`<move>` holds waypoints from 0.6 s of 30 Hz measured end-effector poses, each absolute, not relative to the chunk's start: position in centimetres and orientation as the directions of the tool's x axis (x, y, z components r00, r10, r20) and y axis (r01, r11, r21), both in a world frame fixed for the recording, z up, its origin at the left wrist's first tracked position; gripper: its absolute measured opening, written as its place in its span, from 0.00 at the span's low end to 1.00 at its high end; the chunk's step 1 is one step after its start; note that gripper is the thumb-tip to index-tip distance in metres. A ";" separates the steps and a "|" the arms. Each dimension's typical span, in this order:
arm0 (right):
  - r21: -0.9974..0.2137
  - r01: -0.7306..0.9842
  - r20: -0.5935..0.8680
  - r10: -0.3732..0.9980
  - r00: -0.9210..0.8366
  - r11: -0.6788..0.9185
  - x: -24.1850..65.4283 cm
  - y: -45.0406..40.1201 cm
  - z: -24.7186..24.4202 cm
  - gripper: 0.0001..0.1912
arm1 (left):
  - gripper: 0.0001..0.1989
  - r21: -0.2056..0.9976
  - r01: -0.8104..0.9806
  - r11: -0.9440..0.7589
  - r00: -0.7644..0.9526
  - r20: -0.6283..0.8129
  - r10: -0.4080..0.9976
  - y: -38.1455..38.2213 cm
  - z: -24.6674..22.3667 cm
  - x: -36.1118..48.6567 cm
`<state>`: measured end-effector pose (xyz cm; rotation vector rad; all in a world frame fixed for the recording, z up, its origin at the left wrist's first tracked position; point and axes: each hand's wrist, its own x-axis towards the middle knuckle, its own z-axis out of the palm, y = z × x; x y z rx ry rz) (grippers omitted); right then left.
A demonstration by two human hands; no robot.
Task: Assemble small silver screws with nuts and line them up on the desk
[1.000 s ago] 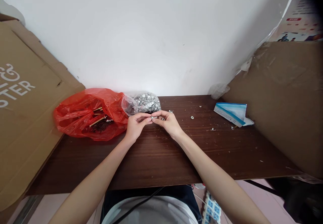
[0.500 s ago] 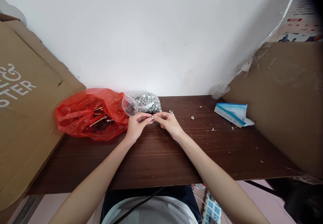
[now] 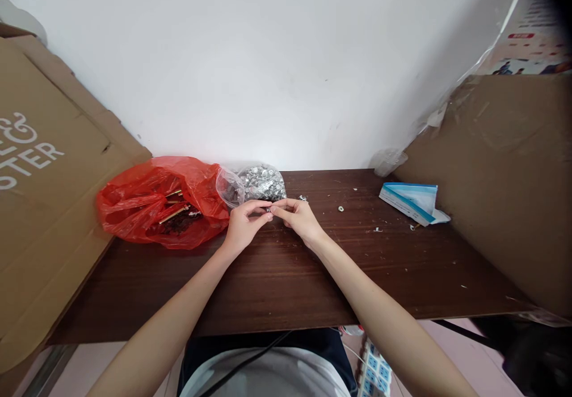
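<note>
Between the fingertips of both hands is a small metal piece [image 3: 269, 209], mostly covered by the fingers. My left hand [image 3: 245, 220] pinches it from the left, and my right hand [image 3: 297, 216] pinches it from the right; the fingertips of the two hands touch or nearly touch. Just behind them lies a clear plastic bag [image 3: 263, 182] full of small silvery metal parts. To the left, an open red plastic bag [image 3: 129, 200] holds dark screws and brass-coloured strips. A few small metal parts [image 3: 303, 198] lie just behind my right hand.
The dark wooden table [image 3: 277, 295] carries a small ring-like part [image 3: 341, 208], scraps and a blue-and-white packet [image 3: 409, 201]. Cardboard boxes stand at the left [image 3: 58, 206] and right [image 3: 500, 194]. A white wall [image 3: 290, 75] rises behind.
My left hand has shifted slightly to the right, and its fingers cover more of the small metal piece. My right hand has hardly moved.
</note>
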<state>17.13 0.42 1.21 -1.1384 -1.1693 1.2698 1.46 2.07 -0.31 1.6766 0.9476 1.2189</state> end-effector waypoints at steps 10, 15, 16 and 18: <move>-0.996 -0.089 0.015 1.000 -0.007 0.015 17.1 0.7 0.8 0.15 | 0.12 0.908 0.088 -0.410 0.237 0.380 0.894 2.3 -0.6 1.3; -0.996 -0.086 0.000 1.000 -0.021 -0.001 17.2 0.6 1.0 0.17 | 0.12 0.897 0.092 -0.432 0.215 0.406 0.888 2.3 -0.5 1.3; -0.997 -0.075 -0.010 1.000 -0.025 -0.012 17.2 0.6 1.0 0.17 | 0.12 0.895 0.097 -0.435 0.214 0.408 0.888 2.3 -0.5 1.3; -0.998 -0.049 -0.029 0.999 -0.044 -0.031 17.3 0.5 1.0 0.16 | 0.11 0.894 0.101 -0.437 0.215 0.409 0.887 2.2 -0.5 1.3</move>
